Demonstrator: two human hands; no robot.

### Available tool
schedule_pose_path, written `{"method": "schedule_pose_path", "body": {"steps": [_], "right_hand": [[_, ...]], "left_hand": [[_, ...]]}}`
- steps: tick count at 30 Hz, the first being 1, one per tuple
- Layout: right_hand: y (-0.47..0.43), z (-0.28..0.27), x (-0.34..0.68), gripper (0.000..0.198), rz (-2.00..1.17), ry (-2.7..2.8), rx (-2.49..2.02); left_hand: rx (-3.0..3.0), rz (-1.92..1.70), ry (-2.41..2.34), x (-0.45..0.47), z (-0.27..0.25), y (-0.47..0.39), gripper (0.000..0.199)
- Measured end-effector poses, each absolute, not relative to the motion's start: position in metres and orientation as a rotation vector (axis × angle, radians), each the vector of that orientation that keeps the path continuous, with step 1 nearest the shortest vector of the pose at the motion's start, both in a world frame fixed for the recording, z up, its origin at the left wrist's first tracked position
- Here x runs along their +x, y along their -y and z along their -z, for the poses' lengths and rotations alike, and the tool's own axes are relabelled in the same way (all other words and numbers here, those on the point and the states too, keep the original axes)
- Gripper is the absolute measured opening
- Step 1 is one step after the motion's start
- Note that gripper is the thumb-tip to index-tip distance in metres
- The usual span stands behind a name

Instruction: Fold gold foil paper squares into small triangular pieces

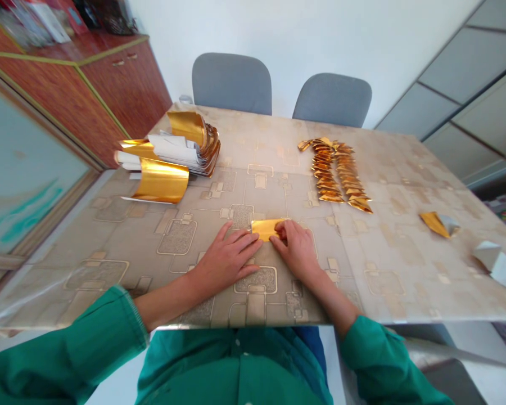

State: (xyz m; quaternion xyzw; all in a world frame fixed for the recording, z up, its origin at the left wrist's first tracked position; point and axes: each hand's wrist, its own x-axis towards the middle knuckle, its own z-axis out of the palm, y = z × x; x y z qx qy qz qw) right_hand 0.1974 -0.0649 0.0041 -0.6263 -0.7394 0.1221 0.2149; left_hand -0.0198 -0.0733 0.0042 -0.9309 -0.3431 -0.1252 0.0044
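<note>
- Evidently, the person's two hands share one gold paper (263,229), which lies flat on the desk (388,264) at the centre of the frame, likely because the hard top gives it firm backing.
- The left hand (230,256) is spread, palm down, its fingertips at the paper's left end, probably to stop it sliding.
- The right hand (298,246) is curled, thumb and fingers seeming to pinch the paper's right end; exactly how they grip is hidden.
- The loose pile of sheets (177,149) sits at the upper left of the frame and the rows of folded gold pieces (328,174) right of upper centre, which presumably leaves working room between them.
- The gold paper looks like a narrow strip, shiny and smooth, its long side running across the frame.
- Its right end is covered by fingers, so any crease there cannot be told.
</note>
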Motion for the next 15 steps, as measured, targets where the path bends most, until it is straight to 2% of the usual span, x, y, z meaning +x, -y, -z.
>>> {"method": "schedule_pose_path", "body": {"steps": [8,15], "right_hand": [[0.064,-0.006,0.216,0.005,-0.557,1.975,-1.615],[0.063,-0.009,0.201,0.012,-0.252,2.087,-1.791]], "left_hand": [[-2.962,0.392,1.084,-0.024,-0.007,0.072,0.044],[-2.905,0.338,1.162,-0.006,-0.012,0.074,0.047]]}}
